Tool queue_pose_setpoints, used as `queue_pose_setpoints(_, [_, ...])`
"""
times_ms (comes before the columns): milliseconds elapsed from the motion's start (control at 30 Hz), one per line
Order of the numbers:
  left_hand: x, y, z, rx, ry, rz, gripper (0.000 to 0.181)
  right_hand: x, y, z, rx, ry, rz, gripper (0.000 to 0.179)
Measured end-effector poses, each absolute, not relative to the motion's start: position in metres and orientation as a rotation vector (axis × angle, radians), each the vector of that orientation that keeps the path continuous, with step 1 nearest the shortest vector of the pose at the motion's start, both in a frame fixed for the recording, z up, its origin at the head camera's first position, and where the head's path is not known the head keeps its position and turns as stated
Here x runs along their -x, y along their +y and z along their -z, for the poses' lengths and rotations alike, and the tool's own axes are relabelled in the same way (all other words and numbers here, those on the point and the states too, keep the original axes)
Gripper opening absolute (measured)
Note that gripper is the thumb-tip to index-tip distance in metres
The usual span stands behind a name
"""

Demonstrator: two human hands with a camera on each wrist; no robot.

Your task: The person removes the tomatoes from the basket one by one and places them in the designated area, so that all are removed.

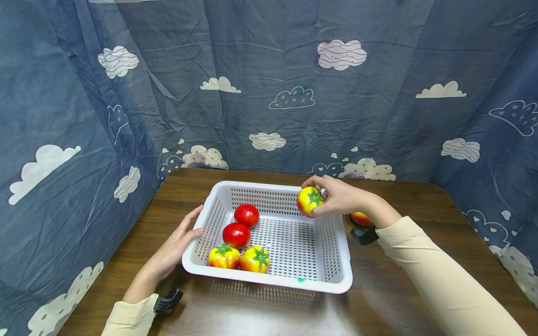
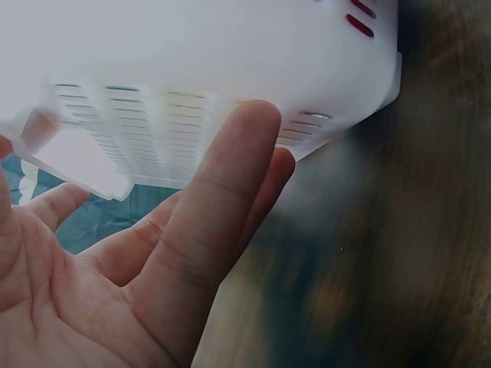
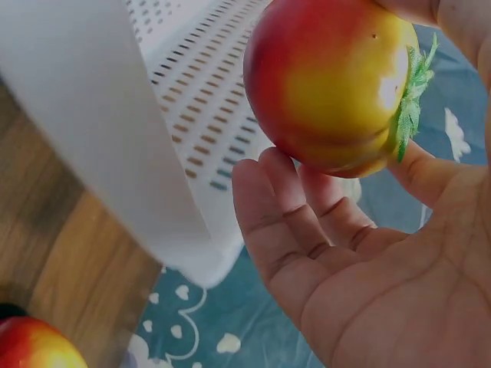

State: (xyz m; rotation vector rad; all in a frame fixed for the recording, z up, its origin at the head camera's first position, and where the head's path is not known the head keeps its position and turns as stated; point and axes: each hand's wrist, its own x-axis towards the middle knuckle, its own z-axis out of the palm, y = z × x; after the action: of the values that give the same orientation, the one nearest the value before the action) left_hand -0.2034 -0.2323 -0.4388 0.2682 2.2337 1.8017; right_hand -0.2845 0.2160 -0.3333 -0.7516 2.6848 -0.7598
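Note:
A red and yellow toy tomato (image 1: 308,200) with a green leafy top is gripped by my right hand (image 1: 338,196) over the back right corner of a white slotted plastic basket (image 1: 269,278). In the right wrist view, thumb and fingers pinch the tomato (image 3: 330,84) from two sides. My left hand (image 1: 174,249) rests against the basket's left rim, its fingers fairly straight along the outer wall. Inside, on the left, lie red tomatoes (image 1: 237,234) and, at the front, yellow-red tomatoes (image 1: 255,259) with green tops.
Another red and yellow tomato (image 1: 361,218) sits on the wooden table (image 1: 399,261) right of the basket, partly hidden by my right wrist. A blue cloud-patterned curtain (image 1: 269,116) hangs behind and at both sides of the table. Both wrists wear dark straps.

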Motion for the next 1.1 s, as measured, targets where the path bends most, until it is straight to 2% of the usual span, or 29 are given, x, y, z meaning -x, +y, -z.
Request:
queue_pose_setpoints(400, [0.206,-0.237,0.433,-0.314,2.233,-1.795,0.06,0.275,0.255,0.322,0.681,2.676,0.978,0.071])
queue_pose_setpoints(633, [0.209,-0.239,0.429,-0.308,2.225,-1.791,0.063,0.272,0.276,0.322,0.594,2.648,1.059,0.075])
queue_pose_setpoints(967, [0.209,-0.239,0.43,-0.317,2.225,-1.796,0.064,0.267,0.3,0.328,0.565,2.686,1.105,0.068])
queue_pose_setpoints(1100, [0.21,-0.238,0.431,-0.322,2.225,-1.8,0.064,0.266,0.309,0.331,0.518,2.705,1.101,0.07])
